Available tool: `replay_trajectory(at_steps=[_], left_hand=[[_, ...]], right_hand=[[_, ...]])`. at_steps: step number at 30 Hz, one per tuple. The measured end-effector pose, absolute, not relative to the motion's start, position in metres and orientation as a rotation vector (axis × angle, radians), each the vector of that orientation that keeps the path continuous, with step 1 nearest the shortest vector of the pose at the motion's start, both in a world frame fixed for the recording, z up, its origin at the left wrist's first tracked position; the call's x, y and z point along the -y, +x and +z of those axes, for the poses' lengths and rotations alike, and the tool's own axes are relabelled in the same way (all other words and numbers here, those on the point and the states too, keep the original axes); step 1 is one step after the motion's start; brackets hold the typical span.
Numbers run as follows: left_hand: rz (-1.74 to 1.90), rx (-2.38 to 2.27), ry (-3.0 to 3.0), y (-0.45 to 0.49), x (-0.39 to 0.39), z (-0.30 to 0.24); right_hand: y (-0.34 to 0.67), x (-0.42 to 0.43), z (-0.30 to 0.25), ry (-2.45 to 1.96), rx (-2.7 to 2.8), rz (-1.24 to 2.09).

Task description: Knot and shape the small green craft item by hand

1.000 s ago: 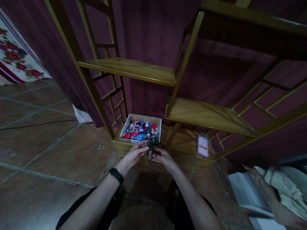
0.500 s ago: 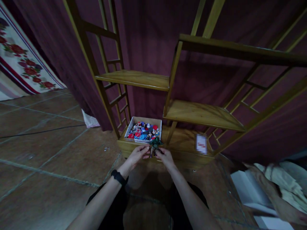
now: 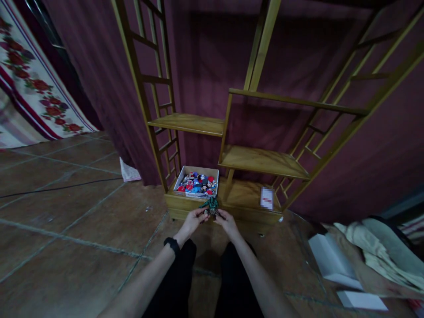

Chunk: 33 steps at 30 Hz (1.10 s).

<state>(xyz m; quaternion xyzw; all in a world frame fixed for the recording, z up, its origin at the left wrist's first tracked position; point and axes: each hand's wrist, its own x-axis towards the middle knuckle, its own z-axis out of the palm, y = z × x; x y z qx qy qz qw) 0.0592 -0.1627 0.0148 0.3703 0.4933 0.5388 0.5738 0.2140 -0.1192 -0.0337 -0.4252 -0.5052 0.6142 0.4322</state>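
Observation:
A small dark green figurine [image 3: 212, 204] is held between my two hands, in front of the low wooden base of the shelf unit. My left hand [image 3: 192, 221] pinches its left side, and my right hand [image 3: 228, 222] pinches the right side. Fingertips cover its lower part, so its exact shape is hard to make out. Just beyond it, a white cardboard box [image 3: 179, 181] sits on the base, filled with many small red, blue and dark pieces [image 3: 198, 183]. A black band is on my left wrist.
The wooden shelf unit [image 3: 265, 161] has a left shelf [image 3: 188, 122] above the box. A white card [image 3: 266, 198] stands on the base at right. White boxes [image 3: 334, 260] and cloth [image 3: 374, 251] lie at lower right. A cable [image 3: 62, 188] crosses the floor at left.
The view has shifted back and up, so the shelf unit looks smaller and more of it shows. Both hands still hold the figurine, which has turned slightly between the fingers.

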Motion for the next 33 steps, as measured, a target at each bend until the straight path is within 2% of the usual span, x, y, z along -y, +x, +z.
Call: replay_trajectory(at_steps=[5, 14, 33], left_hand=[[1.309, -1.183, 0.844, 0.072, 0.17, 0.001], [1.343, -1.202, 0.906, 0.094, 0.17, -0.014], [1.429, -1.277, 0.927, 0.098, 0.178, -0.015]], right_hand=[[0.222, 0.133, -0.032, -1.021, 1.001, 1.643], [0.238, 0.137, -0.027, -1.031, 0.819, 1.647], [0.24, 0.148, -0.023, -0.994, 0.761, 1.759]])
